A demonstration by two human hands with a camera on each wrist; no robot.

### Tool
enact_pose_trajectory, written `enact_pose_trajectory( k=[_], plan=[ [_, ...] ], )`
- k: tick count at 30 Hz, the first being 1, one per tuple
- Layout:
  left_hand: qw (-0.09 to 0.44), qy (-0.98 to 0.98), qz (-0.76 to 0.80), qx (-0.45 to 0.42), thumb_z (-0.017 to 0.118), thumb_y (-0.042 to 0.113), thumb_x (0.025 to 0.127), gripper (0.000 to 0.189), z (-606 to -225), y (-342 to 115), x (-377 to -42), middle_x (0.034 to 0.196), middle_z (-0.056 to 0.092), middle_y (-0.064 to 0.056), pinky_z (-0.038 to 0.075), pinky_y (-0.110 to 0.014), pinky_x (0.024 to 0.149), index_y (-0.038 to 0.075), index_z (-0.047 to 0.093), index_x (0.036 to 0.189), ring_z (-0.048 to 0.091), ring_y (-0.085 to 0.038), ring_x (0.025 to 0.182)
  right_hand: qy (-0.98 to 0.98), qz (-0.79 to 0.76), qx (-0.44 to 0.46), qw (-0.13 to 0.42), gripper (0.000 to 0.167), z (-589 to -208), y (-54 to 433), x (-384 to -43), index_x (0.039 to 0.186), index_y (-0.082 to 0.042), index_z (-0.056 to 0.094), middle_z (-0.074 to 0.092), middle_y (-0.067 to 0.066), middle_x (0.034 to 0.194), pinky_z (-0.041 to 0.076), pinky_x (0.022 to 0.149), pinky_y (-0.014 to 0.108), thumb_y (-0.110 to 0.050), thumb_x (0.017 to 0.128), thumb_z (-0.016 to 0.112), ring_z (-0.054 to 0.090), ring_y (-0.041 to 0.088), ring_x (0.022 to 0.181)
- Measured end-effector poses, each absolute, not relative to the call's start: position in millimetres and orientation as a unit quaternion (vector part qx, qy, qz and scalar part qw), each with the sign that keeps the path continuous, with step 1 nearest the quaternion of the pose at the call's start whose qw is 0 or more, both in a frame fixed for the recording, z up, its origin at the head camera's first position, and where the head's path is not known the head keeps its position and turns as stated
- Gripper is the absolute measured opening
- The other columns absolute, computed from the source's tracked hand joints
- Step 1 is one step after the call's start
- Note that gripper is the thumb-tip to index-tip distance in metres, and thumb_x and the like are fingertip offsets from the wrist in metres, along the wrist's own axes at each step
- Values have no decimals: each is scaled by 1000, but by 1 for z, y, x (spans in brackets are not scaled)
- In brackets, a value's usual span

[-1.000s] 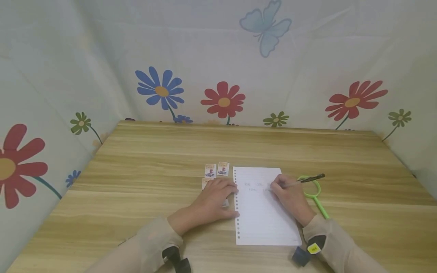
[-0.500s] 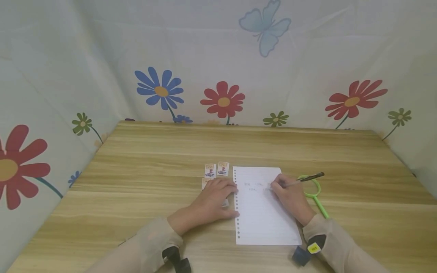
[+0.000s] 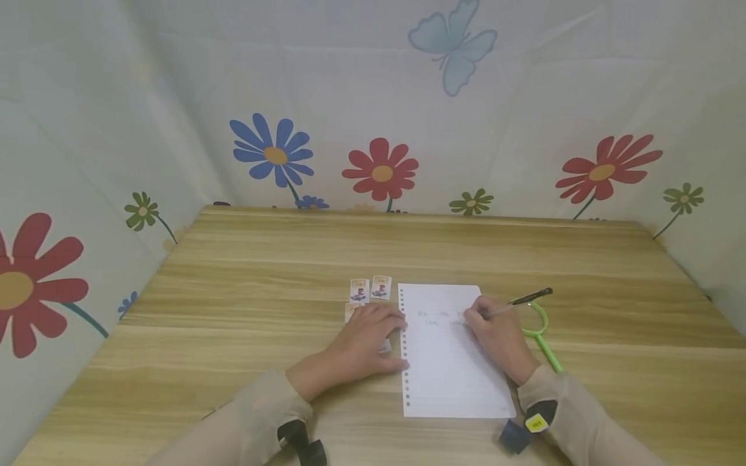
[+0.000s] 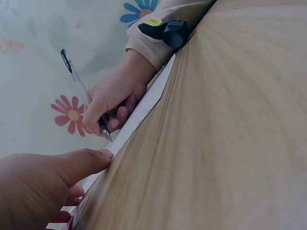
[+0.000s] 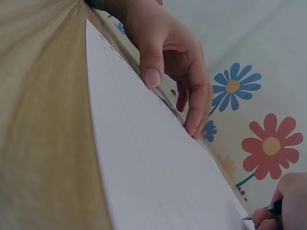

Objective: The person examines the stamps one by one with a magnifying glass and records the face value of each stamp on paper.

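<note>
A lined sheet of paper [image 3: 449, 382] with holes down its left edge lies on the table, a few short lines of handwriting near its top. My right hand [image 3: 500, 333] rests on the sheet's right side and pinches a pen [image 3: 530, 296], black-capped at the upper end with a clear barrel. In the left wrist view the pen's tip [image 4: 109, 138] meets the paper. My left hand [image 3: 364, 343] presses the punched edge with thumb and fingertips, fingers loosely bent. Under and beyond it lie several small printed cards [image 3: 381, 287], partly covered by that hand.
A green-rimmed magnifying glass [image 3: 546, 349] lies right of the paper, partly behind my right hand and forearm. The wooden table [image 3: 280, 259] reaches back to a flower-printed curtain [image 3: 326, 84]. Dark wrist cameras [image 3: 515, 437] are strapped to both sleeves.
The right hand and pen have shifted very slightly to the right along the second written line. My left hand and the cards have stayed in place.
</note>
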State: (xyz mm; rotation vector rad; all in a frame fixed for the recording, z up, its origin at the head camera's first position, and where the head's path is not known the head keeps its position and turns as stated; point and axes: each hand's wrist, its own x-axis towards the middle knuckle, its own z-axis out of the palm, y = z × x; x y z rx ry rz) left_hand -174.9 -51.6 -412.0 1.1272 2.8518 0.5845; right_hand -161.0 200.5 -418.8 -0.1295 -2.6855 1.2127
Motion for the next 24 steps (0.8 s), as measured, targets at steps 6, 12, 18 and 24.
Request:
enact_pose_trajectory(
  k=[6,12,18,24],
  plan=[
    [7,911,195,363,75,47,76,62,-411,-51,-173,134,56,-3,28,-46,116,11,61,124,42,-25,133,-902,418,-60,90,16,-418,202,-161,74,-5,61,56,1,56,35,49,22,-11,86,53,48,15,56],
    [4,912,192,363,75,47,77,61,-412,-51,-174,134,55,-2,28,-45,116,11,61,125,42,-24,133,-897,428,-69,90,16,-417,203,-162,75,-5,62,55,-2,54,35,50,22,-12,86,53,48,14,56],
    [-3,908,199,369,76,46,76,61,-412,-51,-175,132,57,-4,29,-47,115,9,61,123,44,-26,131,-894,434,-71,83,15,-418,202,-163,78,-6,62,55,-2,55,36,53,22,-14,86,53,49,16,59],
    [-5,908,196,372,75,47,76,61,-414,-51,-176,132,57,-4,30,-47,114,10,61,123,44,-26,131,-893,436,-60,91,13,-418,202,-164,80,-5,64,56,-1,56,37,55,22,-13,87,56,49,15,60]
  ],
)
